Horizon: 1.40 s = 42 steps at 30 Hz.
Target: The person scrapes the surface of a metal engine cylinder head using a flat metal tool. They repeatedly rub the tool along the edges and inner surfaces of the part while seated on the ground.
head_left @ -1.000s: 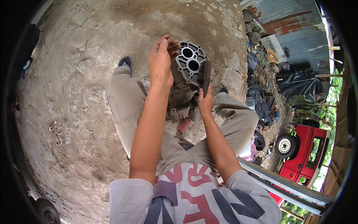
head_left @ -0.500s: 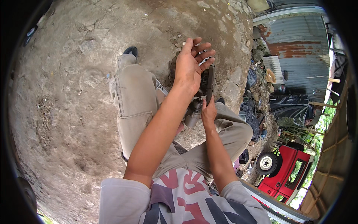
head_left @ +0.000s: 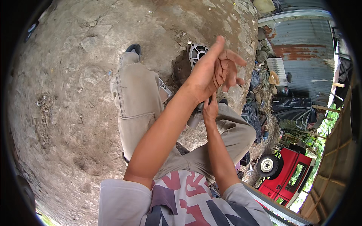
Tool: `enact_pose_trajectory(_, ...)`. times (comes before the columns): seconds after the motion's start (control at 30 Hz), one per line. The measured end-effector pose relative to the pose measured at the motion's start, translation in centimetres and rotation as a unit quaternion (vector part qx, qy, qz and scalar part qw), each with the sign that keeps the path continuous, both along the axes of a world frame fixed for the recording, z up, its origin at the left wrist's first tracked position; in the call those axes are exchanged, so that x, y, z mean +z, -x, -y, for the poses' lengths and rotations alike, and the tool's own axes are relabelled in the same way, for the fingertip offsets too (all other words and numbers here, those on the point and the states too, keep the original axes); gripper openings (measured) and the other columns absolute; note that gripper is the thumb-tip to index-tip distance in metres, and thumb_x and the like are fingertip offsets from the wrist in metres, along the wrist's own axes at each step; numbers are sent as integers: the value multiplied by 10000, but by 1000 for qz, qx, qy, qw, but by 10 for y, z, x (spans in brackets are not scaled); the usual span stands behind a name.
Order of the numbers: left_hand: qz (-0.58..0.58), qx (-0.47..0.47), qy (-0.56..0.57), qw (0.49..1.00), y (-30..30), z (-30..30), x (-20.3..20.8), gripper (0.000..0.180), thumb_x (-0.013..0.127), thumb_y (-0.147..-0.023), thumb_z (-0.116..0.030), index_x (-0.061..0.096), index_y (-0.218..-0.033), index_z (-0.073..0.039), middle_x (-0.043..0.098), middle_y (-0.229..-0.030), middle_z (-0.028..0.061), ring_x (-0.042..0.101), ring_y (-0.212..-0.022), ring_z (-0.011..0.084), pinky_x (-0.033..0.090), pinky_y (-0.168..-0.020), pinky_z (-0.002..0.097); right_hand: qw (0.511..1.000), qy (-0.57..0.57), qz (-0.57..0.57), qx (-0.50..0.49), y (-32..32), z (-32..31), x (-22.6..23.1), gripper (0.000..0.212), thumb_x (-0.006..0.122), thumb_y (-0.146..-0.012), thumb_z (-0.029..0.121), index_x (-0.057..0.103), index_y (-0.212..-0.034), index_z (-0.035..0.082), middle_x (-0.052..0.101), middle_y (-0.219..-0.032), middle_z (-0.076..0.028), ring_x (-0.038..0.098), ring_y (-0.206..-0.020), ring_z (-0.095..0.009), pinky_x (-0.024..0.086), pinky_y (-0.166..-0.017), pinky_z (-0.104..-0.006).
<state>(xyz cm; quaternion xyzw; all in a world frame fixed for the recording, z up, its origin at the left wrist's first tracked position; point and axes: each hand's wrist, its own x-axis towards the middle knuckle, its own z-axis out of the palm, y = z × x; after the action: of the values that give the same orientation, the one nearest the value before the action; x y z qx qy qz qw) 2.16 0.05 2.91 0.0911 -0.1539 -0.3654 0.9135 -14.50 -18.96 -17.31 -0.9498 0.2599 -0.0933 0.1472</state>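
My left hand (head_left: 218, 71) is raised over the work, palm turned to the right, fingers apart and loosely bent, with nothing in it. Beneath its wrist, my right hand (head_left: 210, 110) grips a dark grey metal part; the left hand and wrist hide most of it and some of the right fingers. A rounded grey cylindrical piece (head_left: 195, 119) shows beside the right hand. Just beyond my left hand, a silvery metal housing (head_left: 194, 54) with bolt holes round its rim lies on the ground, partly covered by the hand.
My bent legs in khaki trousers (head_left: 136, 94) frame the work. A small silvery metal piece (head_left: 164, 91) lies by the left leg. Black plastic bags (head_left: 292, 109), rubble and rusty corrugated sheet (head_left: 301, 52) line the right side, with a red vehicle (head_left: 287, 175) at the lower right.
My left hand has swung right and turned, its fingers curling more. The silvery housing has come into view, while the dark part by my right hand is now mostly hidden.
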Motion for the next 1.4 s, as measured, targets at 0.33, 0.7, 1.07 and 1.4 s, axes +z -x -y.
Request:
enact_pose_trajectory(0.33, 302, 180, -525, 775, 25, 16, -4, 302, 571, -984, -279, 674, -1108, -23, 721, -994, 133, 694, -915, 282, 530, -818, 366, 989, 4, -87, 123, -4, 15, 5, 534, 570, -982, 300, 431, -1482, 174, 621, -1044, -220, 641, -905, -449, 510, -750, -534)
enact_pose_trajectory(0.7, 405, 229, -529, 710, 31, 21, -11, 282, 601, -959, -264, 679, -1103, -35, 703, -1071, 153, 675, -965, 345, 526, -847, 412, 995, -39, -83, 49, -8, 19, -4, 477, 580, -969, 303, 496, -1405, 128, 649, -1084, -234, 640, -927, -468, 503, -789, -554)
enact_pose_trajectory(1.07, 479, 211, -548, 652, 35, 17, -24, 294, 629, -944, -275, 673, -1135, -56, 693, -1073, 154, 664, -979, 345, 519, -856, 429, 988, -39, -76, 127, 1, 18, -16, 545, 584, -963, 312, 446, -1463, 144, 663, -1038, -260, 636, -940, -483, 498, -768, -569)
enact_pose_trajectory(1.4, 539, 187, -540, 619, 37, 23, -30, 307, 641, -931, -279, 673, -1139, -55, 696, -1037, 155, 669, -951, 354, 526, -845, 448, 994, -43, -100, 18, -7, 8, 16, 608, 556, -970, 327, 351, -1535, 229, 683, -1077, -225, 646, -933, -479, 509, -777, -569)
